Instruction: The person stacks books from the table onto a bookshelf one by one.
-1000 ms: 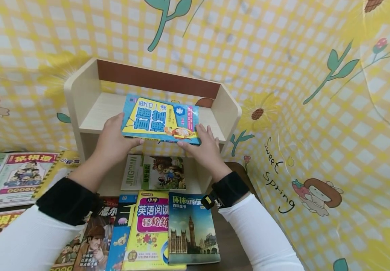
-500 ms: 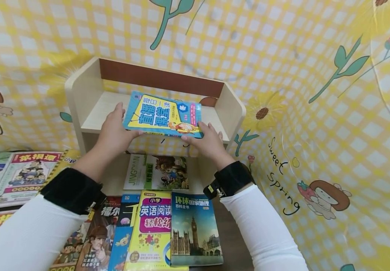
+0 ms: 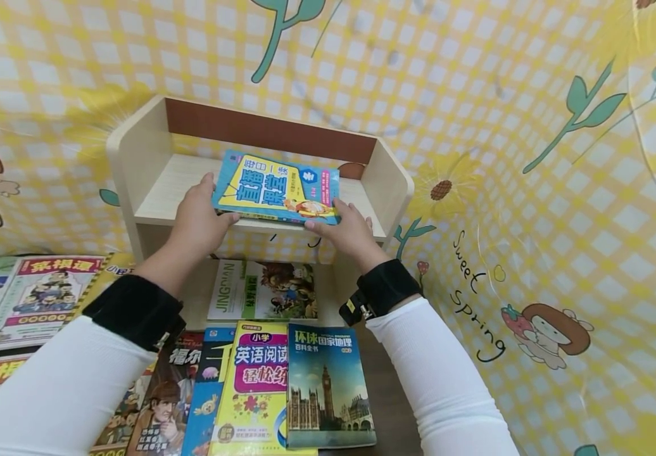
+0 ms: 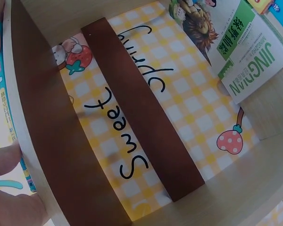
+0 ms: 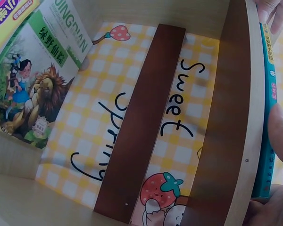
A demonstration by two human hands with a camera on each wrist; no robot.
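Note:
A blue-and-yellow book (image 3: 277,187) lies cover up at the top shelf board (image 3: 182,180) of a small wooden bookshelf, its spine towards me. My left hand (image 3: 197,212) grips its left end, thumb at the front edge. At the right end, my right hand (image 3: 351,231) holds the corner, thumb along the spine. In the right wrist view the book's teal spine (image 5: 269,117) runs close along the shelf board's edge (image 5: 247,141). The left wrist view shows only a strip of the book (image 4: 7,103) beside the board, with the left thumb (image 4: 7,160) near it.
A green-and-white book (image 3: 262,290) lies on the lower shelf. In front are a yellow English reader (image 3: 254,386), a geography book (image 3: 328,386), a detective book (image 3: 163,405) and a blue book (image 3: 205,399). More books (image 3: 43,291) lie left. Patterned cloth (image 3: 476,126) hangs behind and right.
Both hands have moved the blue-and-yellow book slightly back and down towards the top shelf board, and it looks flatter. The other books stay where they were; the head view has shifted a little.

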